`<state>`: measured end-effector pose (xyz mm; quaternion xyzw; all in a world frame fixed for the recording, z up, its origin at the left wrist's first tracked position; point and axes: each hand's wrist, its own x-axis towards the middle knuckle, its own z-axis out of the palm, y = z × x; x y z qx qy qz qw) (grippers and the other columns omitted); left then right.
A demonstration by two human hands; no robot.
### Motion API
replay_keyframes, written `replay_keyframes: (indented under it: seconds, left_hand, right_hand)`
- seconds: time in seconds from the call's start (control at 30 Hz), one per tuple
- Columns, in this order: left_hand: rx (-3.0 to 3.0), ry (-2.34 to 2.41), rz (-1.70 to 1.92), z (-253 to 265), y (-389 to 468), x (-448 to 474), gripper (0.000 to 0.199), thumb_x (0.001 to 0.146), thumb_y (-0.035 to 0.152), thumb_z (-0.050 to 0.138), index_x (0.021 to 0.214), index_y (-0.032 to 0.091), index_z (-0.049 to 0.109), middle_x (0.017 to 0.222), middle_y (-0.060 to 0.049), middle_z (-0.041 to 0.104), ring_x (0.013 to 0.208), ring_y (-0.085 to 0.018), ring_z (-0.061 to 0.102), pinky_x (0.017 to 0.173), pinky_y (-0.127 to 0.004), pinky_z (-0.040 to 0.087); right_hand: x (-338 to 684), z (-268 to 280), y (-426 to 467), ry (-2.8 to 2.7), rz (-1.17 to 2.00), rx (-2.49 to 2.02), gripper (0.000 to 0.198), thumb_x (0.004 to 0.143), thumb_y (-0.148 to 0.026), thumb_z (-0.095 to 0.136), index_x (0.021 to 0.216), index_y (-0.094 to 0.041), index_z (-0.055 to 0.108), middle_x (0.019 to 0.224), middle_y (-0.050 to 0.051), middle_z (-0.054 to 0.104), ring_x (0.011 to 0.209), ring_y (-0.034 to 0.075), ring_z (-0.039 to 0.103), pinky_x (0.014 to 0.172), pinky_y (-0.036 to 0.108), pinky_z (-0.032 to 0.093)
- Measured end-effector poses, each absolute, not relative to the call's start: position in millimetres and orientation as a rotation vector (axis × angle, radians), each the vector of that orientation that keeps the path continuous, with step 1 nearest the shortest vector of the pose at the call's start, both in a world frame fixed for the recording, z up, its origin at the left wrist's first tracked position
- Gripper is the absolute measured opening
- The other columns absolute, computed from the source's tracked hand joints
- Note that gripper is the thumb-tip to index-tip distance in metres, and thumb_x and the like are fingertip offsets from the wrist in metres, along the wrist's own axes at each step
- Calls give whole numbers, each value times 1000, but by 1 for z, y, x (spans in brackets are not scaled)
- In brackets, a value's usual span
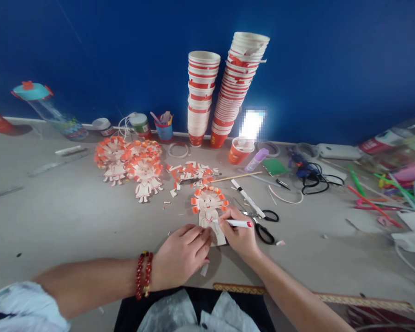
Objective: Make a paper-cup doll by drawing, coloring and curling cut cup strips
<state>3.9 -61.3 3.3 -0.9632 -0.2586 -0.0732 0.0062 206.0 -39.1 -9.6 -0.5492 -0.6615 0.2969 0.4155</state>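
Observation:
A paper doll [209, 205] with curled orange paper hair and a drawn smiling face lies on the table in front of me. Its lower body is on a white paper piece, with red lines at the neckline. My right hand [240, 234] is closed around a white marker [238, 223] with a red end, its tip at the doll's body. Laid over the paper's lower left edge, my left hand [185, 253] rests palm down, fingers stretched out. Beside its thumb is a small whitish piece [204, 269]. Black-handled scissors [264, 234] lie right of my right hand, near another white marker [248, 198].
Several finished-looking dolls [143, 170] lie at left. Orange and white paper scraps [193, 173] are heaped behind the doll. Two tall paper cup stacks [203, 97] stand at the wall. A purple glue stick [257, 160], cables [314, 177] and colored sticks [376, 203] lie rightward.

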Motion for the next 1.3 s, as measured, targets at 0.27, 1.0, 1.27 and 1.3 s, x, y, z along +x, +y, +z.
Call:
replay_keyframes:
  seconds: [0.27,1.0,1.27,1.3]
  left_hand:
    - [-3013,-802,-229,4,-61,3,46,95,42,49,129,10,52,135,-13,54,116,-23,49,100,-38,37]
    - [-3041,-818,-261,5,-61,4,43,95,40,51,126,11,54,134,-12,54,116,-24,50,101,-38,38]
    - [-3110,-820,-614,14,-54,-7,29,94,27,50,118,12,58,126,-11,60,111,-23,53,98,-39,44]
    - [-3122,-817,-658,15,-53,-9,27,94,26,50,115,12,59,123,-12,62,110,-23,54,97,-39,45]
  right_hand:
    - [206,-9,-38,-1655,733,-1390,18,82,-18,51,64,-21,46,54,-5,45,52,11,41,49,21,32]
    - [207,-11,-41,-1420,768,-1290,17,85,-19,51,68,-21,49,56,-5,48,49,11,43,49,23,36]
    - [213,-1,-49,-1363,811,-1222,5,86,-23,56,82,-20,53,61,-2,58,50,12,53,48,24,40]
    - [213,0,-49,-1362,815,-1220,5,87,-24,57,84,-20,53,62,-2,59,51,12,54,48,24,41]
